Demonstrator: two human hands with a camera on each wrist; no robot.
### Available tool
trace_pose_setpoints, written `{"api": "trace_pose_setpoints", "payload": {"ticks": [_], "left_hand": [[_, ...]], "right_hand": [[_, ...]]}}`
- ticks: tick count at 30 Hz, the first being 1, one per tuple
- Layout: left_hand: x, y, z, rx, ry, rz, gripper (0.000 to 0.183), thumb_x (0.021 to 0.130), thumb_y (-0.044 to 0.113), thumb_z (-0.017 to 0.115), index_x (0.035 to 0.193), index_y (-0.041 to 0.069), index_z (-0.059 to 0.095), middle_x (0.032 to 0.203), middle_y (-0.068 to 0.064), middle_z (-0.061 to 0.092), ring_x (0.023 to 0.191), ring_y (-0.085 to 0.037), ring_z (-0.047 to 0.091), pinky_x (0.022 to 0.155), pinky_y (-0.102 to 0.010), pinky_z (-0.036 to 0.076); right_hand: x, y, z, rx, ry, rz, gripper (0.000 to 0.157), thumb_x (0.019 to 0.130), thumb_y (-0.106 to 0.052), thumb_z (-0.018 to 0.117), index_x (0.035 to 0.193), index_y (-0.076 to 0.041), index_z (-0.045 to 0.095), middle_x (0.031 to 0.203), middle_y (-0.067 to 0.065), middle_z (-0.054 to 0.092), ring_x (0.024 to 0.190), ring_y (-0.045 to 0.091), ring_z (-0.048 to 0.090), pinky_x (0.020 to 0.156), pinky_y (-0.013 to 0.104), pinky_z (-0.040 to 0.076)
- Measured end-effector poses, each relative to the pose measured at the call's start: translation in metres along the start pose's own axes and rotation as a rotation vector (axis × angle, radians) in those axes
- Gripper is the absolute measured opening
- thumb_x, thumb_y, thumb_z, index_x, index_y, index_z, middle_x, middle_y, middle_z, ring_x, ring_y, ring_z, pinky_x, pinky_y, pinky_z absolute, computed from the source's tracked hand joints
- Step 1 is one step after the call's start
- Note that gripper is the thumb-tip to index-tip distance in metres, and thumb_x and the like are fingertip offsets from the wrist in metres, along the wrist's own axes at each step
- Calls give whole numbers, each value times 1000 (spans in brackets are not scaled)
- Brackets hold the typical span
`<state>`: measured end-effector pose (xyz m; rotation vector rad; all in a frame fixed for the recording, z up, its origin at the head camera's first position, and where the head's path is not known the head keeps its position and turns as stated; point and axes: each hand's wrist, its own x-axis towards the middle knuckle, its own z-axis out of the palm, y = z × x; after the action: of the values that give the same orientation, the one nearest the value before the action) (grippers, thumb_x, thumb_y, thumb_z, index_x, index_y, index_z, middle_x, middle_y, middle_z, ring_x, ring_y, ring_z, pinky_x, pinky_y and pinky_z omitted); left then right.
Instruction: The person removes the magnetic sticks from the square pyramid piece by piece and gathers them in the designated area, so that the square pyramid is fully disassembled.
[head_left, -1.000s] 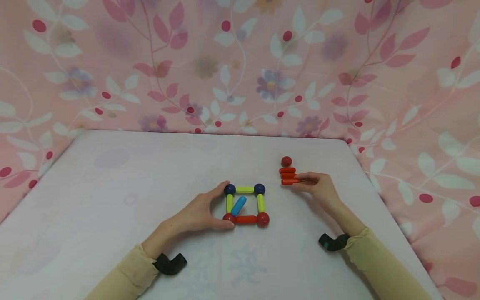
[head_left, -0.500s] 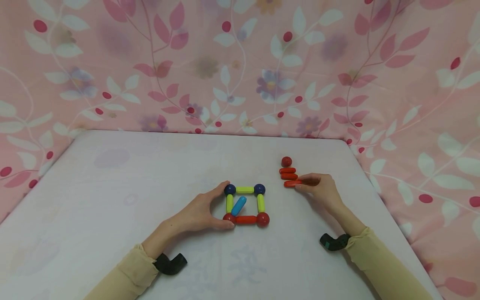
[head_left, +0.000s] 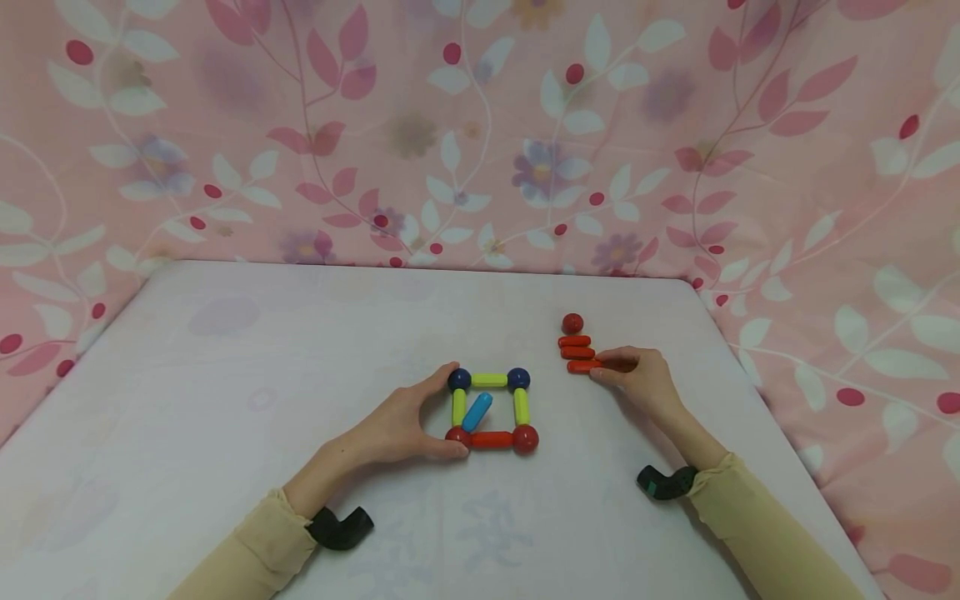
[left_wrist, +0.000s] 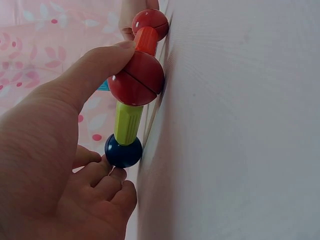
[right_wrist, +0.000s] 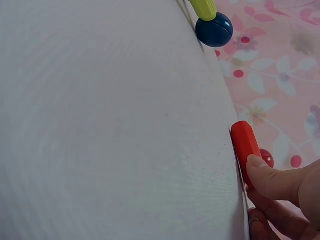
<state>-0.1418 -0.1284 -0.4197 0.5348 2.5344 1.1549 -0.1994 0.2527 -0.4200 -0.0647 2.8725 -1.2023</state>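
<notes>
A square frame of magnetic building sticks and balls lies on the table, with dark blue balls [head_left: 518,379] at its far corners and red balls [head_left: 526,439] at its near ones. Lime sticks [head_left: 489,380] form three sides and a red stick [head_left: 491,440] the near side. From the near left ball a blue stick [head_left: 477,412] slants up inside the square. My left hand [head_left: 390,425] grips the frame's left side, thumb on the red ball [left_wrist: 136,79], fingers at the blue ball [left_wrist: 123,151]. Between thumb and fingers, my right hand [head_left: 637,379] pinches a loose red stick [right_wrist: 245,150].
Two more red sticks [head_left: 576,352] and a red ball [head_left: 573,322] lie in a row just beyond the pinched stick. A floral cloth [head_left: 480,133] hangs behind the white table [head_left: 225,375]. Black curved pieces [head_left: 341,528] stick out at both wrists.
My right hand has drawn the nearest red stick slightly toward me and to the right, apart from the other two. The left hand and the square frame have stayed put.
</notes>
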Motion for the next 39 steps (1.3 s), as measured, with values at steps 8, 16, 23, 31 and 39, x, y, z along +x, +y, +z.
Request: {"api": "trace_pose_setpoints", "payload": {"ticks": [8,16,23,31,39], "left_hand": [[0,-1,0,5,5,7,112,69,56,85,159,28,25,163,5,31,151,-22,28,115,-56,35],[0,-1,0,7,6,11,112,69,57,85,160,27,25,163,5,31,151,-22,28,115,-56,35],[0,-1,0,8,6,11,112,69,58,85,160,27,25,163,5,31,151,-21,28,115,-56,35],[0,-1,0,2,3,12,112,69,58,85,160,27,25,163,6,30,151,-21,27,115,-56,35],[0,-1,0,0,1,3,113,69,57,85,160,28,24,163,6,30,151,-21,26,115,-56,34]], "right_hand": [[0,1,1,10,8,-4,38,89,-25,77,121,-5,71,121,17,68,114,32,56,91,37,49],[0,-1,0,19,7,13,38,89,-26,77,121,-6,71,120,16,69,111,30,57,88,34,49],[0,2,-1,21,-7,6,38,90,-25,76,123,-6,70,121,16,69,112,30,57,88,33,50],[-1,0,-2,27,-12,14,37,90,-25,76,121,-6,71,119,15,69,109,28,57,86,32,50],[0,1,-2,52,-26,39,35,91,-24,74,123,-7,70,124,15,67,112,28,57,90,32,50]]}}
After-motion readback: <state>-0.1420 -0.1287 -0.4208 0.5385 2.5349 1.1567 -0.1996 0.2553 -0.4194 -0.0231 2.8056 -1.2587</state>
